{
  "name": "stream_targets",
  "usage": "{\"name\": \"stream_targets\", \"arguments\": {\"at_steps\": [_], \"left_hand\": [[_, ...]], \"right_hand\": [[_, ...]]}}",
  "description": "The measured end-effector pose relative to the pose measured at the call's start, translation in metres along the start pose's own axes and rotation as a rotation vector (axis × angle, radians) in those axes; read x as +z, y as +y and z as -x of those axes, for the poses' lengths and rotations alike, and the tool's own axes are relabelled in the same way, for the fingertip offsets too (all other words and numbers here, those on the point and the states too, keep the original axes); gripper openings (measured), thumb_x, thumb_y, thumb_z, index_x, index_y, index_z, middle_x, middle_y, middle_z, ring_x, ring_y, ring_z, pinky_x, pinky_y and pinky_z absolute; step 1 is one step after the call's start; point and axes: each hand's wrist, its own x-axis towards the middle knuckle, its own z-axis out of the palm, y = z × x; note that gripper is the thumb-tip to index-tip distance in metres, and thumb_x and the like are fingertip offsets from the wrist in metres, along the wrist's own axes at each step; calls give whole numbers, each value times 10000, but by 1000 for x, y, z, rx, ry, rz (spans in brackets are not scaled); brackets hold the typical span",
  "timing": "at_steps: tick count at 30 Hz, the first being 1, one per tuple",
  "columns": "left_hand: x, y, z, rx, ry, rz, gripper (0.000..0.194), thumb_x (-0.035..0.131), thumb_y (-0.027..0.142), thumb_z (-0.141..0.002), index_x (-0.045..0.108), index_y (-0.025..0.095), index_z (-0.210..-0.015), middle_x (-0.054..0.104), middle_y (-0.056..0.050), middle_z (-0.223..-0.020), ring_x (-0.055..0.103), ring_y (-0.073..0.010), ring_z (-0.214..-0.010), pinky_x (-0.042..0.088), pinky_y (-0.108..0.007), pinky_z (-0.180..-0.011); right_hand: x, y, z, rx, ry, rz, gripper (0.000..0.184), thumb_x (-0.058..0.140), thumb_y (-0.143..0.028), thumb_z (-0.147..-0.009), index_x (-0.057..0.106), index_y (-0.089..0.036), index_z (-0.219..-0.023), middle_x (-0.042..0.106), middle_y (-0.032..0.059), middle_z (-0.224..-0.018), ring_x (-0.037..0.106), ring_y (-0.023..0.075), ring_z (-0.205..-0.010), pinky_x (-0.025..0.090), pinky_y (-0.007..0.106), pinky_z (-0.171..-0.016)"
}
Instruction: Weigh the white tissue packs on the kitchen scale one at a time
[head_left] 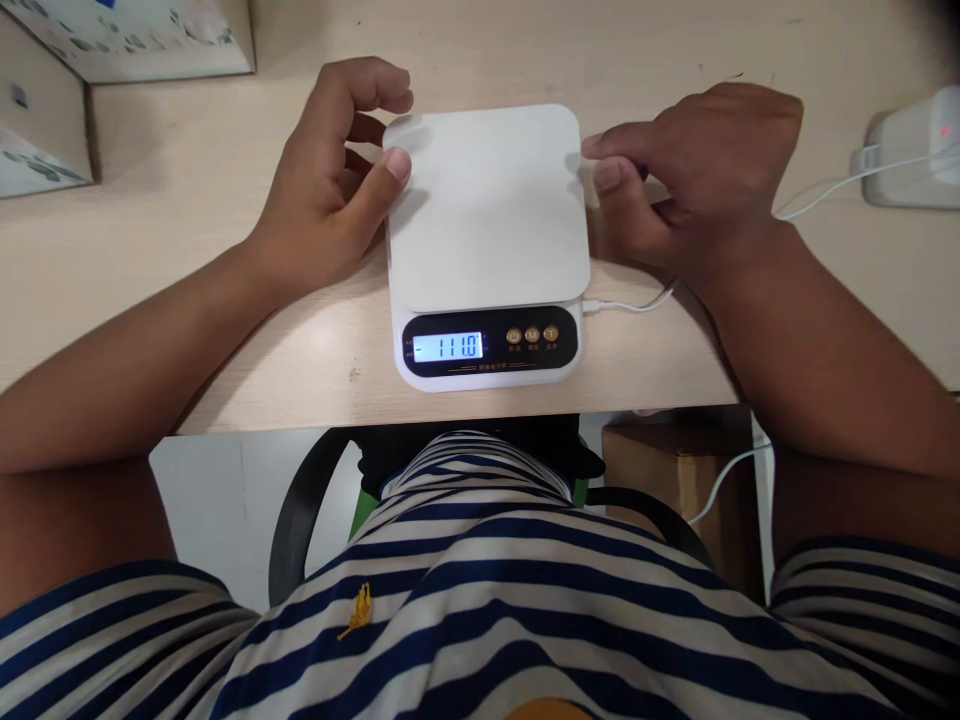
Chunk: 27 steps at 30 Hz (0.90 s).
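Observation:
A white digital kitchen scale [491,220] lies flat on the table near its front edge, with a bare weighing plate. Its lit display [448,346] appears to read -111.0, beside three round buttons. At the plate's upper left corner is my left hand [337,170], fingers curved and apart, the thumb over the corner; whether it touches is unclear. By the right edge is my right hand [694,175], its index fingertip close to the plate and the thumb a little apart from it. The other right fingers are folded and partly hidden. No held object shows in either hand.
A white cable [630,305] runs from the scale's right side under my right wrist. A white power strip [911,150] with a plugged-in adapter sits far right. Patterned boxes [157,45] stand at the upper left. Below the table are a cardboard box [652,480] and chair armrests.

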Motion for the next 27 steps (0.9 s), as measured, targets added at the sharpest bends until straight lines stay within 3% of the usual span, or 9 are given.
{"name": "stream_targets", "arguments": {"at_steps": [8,14,17,19,23,25,27], "left_hand": [[0,4,0,-6,7,12,483,518,485,-1124,516,171,-1490,621,-96,-1536,667,-290,-1422,587,-451,-1120],[-2,15,0,-114,-13,43,526,540,580,-1115,521,218,-1496,597,-59,-1574,648,-278,-1430,561,-469,-1195],[-2,3,-1,-96,10,72,573,507,679,-1107,536,249,-1483,608,-49,-1548,657,-263,-1386,572,-472,-1172],[1,-16,-2,-119,95,124,570,461,736,-1105,555,291,-1450,619,-40,-1508,675,-240,-1324,608,-429,-1105],[12,-61,-2,-212,392,166,575,423,848,-1052,540,399,-1390,635,-36,-1437,695,-218,-1235,640,-411,-1050],[9,-73,-3,-164,506,47,643,422,878,-1029,483,398,-1453,578,-77,-1540,674,-272,-1354,634,-482,-1083],[-4,-71,-4,-102,567,-158,692,397,873,-1034,453,372,-1508,459,-116,-1685,532,-329,-1574,565,-554,-1204]], "right_hand": [[-3,-3,0,23,-44,-13,974,-18,-671,-1106,808,-157,-1130,791,23,-871,750,119,-846,407,319,-762],[0,2,1,-8,-5,-15,891,56,-624,-1134,809,-149,-1109,787,20,-845,733,110,-804,408,314,-751],[6,6,4,-35,32,-10,815,128,-590,-1157,812,-149,-1106,799,36,-849,729,120,-789,427,316,-747],[9,8,7,-51,61,-1,699,239,-545,-1168,814,-152,-1108,819,53,-873,731,132,-795,452,319,-747],[15,9,9,-160,238,23,469,429,-411,-1138,833,-212,-1008,810,35,-764,715,156,-687,487,320,-678],[16,7,7,-271,371,7,372,516,-339,-1112,827,-226,-941,796,4,-709,711,152,-623,496,306,-622],[16,7,5,-366,458,-9,292,587,-264,-1082,816,-206,-910,797,-7,-704,717,146,-594,513,298,-592]]}}
